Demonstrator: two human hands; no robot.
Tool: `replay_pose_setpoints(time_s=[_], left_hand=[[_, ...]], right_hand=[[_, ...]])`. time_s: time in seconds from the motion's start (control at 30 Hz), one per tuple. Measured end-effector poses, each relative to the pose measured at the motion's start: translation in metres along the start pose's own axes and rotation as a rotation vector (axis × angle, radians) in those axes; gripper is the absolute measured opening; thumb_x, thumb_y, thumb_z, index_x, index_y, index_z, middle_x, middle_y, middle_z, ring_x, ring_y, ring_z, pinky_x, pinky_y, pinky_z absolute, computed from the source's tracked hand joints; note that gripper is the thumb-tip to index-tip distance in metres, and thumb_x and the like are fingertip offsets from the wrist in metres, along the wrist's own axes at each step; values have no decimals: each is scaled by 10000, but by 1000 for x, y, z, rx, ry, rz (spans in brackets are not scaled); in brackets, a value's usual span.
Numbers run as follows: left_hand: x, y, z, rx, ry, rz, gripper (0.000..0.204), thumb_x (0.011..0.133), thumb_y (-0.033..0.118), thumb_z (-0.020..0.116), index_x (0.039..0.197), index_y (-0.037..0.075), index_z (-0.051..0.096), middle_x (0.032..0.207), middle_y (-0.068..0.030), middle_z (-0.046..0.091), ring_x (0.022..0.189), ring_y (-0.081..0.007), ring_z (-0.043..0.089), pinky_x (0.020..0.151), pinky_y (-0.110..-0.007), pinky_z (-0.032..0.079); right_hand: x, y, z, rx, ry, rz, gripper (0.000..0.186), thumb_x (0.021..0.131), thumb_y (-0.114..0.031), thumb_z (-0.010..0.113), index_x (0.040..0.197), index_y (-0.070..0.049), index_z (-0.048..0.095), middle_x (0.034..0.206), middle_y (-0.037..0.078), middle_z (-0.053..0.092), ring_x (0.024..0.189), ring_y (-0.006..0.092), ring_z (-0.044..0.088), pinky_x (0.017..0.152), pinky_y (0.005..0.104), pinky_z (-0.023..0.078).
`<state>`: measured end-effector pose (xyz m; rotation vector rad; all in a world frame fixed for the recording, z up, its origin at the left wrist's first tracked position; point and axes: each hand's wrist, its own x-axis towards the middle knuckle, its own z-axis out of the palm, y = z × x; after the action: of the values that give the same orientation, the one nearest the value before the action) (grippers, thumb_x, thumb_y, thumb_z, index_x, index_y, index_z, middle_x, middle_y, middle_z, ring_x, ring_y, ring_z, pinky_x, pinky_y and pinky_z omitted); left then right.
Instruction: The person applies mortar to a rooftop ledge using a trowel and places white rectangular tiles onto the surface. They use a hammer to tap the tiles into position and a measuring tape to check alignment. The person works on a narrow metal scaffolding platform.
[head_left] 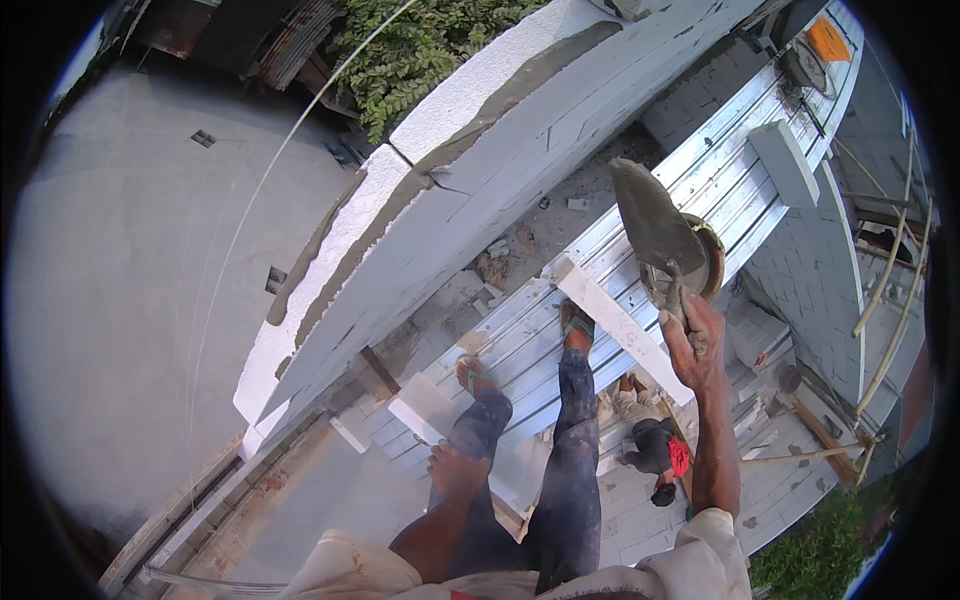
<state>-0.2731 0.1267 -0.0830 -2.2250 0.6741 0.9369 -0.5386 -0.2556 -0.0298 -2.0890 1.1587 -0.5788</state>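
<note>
Right of the mortar-topped white block wall (440,240), right hand (697,340) grips mortar-coated pointed trowel (652,212) over round tan-rimmed bucket (716,268), likely so drips fall back; left hand (458,469), seemingly empty, at dark-blue trouser leg (486,418).

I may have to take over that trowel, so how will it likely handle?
The trowel probably feels stiff: its broad blade looks unbent. It may be front-heavy, as grey mortar seems to coat that blade. Its grip could be slippery if wet, since grey smears show near the right hand.
</note>
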Motion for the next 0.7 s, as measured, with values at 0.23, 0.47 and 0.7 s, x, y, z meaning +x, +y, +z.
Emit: replay_pose_setpoints(time_s=[0.23,0.47,0.7], left_hand=[[-11,-16,11,-85,-51,-26,994,771,549,737,1492,-59,425,1483,-253,490,1323,-398,530,1113,-493,435],[-11,-27,28,-145,-60,-29,1033,742,563,755,1455,-109,424,1448,-268,505,1310,-399,539,1096,-464,453],[-7,-30,29,-116,-3,-34,966,719,535,764,1386,-99,469,1323,-224,549,1227,-369,581,1034,-458,493]], right_hand=[[146,-133,2,-814,67,-515,454,828,-94,736,1271,-25,671,974,78,629,844,220,657,672,376,572],[191,-127,-9,-1197,104,-271,349,878,-56,658,1204,65,676,993,102,626,876,221,705,714,353,630],[207,-158,31,-1014,-3,-227,161,829,-19,670,955,80,680,954,181,644,826,297,734,654,363,638]])
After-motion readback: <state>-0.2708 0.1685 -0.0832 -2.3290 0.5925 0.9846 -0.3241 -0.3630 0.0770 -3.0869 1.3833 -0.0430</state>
